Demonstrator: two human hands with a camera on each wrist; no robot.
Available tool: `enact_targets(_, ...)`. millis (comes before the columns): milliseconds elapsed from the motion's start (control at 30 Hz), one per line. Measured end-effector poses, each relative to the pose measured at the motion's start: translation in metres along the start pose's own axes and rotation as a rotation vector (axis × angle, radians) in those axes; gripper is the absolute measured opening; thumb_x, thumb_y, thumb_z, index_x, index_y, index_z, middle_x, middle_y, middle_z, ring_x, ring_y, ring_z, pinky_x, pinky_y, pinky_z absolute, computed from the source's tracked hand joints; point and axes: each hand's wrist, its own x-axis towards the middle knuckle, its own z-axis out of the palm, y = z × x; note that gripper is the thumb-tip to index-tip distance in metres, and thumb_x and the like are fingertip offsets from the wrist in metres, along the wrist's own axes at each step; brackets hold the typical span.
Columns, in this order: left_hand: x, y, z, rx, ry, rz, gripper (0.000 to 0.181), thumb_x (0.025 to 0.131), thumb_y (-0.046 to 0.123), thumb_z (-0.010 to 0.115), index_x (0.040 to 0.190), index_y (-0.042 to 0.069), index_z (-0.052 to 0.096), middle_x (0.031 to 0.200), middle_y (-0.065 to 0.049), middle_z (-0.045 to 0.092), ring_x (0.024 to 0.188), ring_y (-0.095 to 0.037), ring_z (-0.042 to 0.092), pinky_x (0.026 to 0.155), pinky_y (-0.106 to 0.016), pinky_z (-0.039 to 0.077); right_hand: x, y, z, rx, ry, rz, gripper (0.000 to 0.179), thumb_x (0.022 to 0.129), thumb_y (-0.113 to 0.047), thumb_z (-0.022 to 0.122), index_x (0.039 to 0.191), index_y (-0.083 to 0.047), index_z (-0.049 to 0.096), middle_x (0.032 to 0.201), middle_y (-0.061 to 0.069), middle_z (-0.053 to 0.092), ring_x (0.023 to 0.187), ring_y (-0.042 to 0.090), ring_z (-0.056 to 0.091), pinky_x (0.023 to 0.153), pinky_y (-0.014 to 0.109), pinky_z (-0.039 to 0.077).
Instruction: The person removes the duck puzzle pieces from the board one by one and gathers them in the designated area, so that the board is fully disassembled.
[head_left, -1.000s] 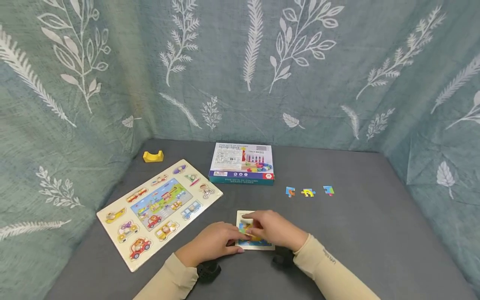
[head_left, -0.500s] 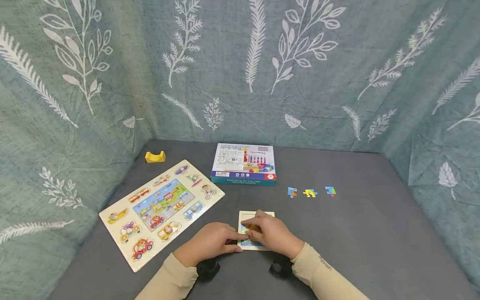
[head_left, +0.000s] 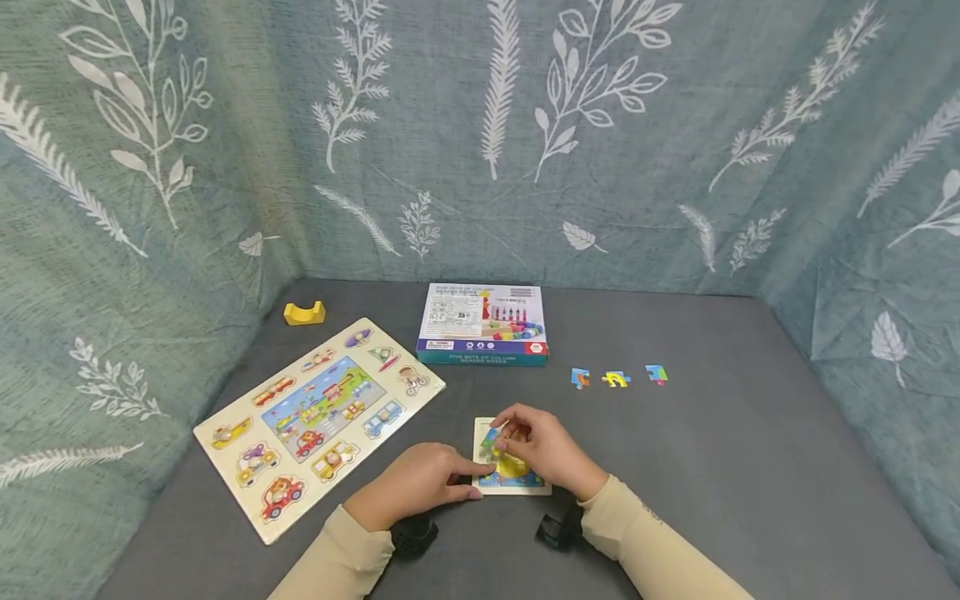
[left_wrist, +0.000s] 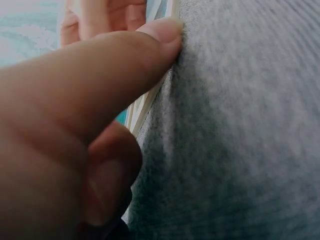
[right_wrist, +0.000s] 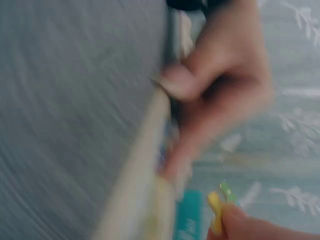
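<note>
A small framed jigsaw puzzle [head_left: 531,481] with yellow and blue pictures lies on the table before me. My left hand [head_left: 423,483] reaches in from its left side, index finger laid straight on the picture and thumb touching the near edge of the frame. In the left wrist view the thumb [left_wrist: 125,55] lies along that edge. My right hand [head_left: 551,450] pinches a green, blue and yellow jigsaw piece [head_left: 491,443] above the puzzle's upper left part. The right wrist view shows this jigsaw piece [right_wrist: 216,205] tilted between the fingertips, apart from the frame.
Right of the box lie three loose jigsaw pieces: a blue-orange piece [head_left: 581,378], a yellow piece [head_left: 617,379] and a blue-green piece [head_left: 656,374]. A bead-set box [head_left: 482,357] stands behind. At left are a large vehicle puzzle board [head_left: 243,492] and a yellow block [head_left: 304,313].
My right hand's fingers have risen from the puzzle, and a jigsaw piece now shows between them, tilted up. My left hand stays nearly where it was, at the frame's left side.
</note>
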Motion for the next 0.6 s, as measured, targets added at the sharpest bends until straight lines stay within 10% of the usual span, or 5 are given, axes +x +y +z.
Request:
enact_targets(333,0.002,0.001,-0.001,0.014,-0.023,-0.068,0.039,0.096,0.032,0.078,0.133,0.022,0.075,0.065,0.015,0.045,0.059,-0.002,0.037,0.058,-0.023,0.034,-0.001,0.022,-0.091,-0.090,0.130,0.115,0.010,0.096,0.001,0.073,0.105,-0.002,0.076,0.089,0.004,0.070,0.074,0.022,0.066,0.065,0.033,0.055)
enact_targets(600,0.001,0.003,-0.002,0.015,-0.017,-0.075,0.038,0.096,0.032,0.079,0.133,0.023,0.076,0.064,0.014,0.042,0.058,-0.002,0.034,0.056,-0.022,0.030,-0.004,0.051,-0.107,-0.317,0.086,0.087,0.012,0.085,-0.003,0.087,0.091,-0.003,0.076,0.079,-0.001,0.065,0.072,0.011,0.059,0.067,0.027,0.051)
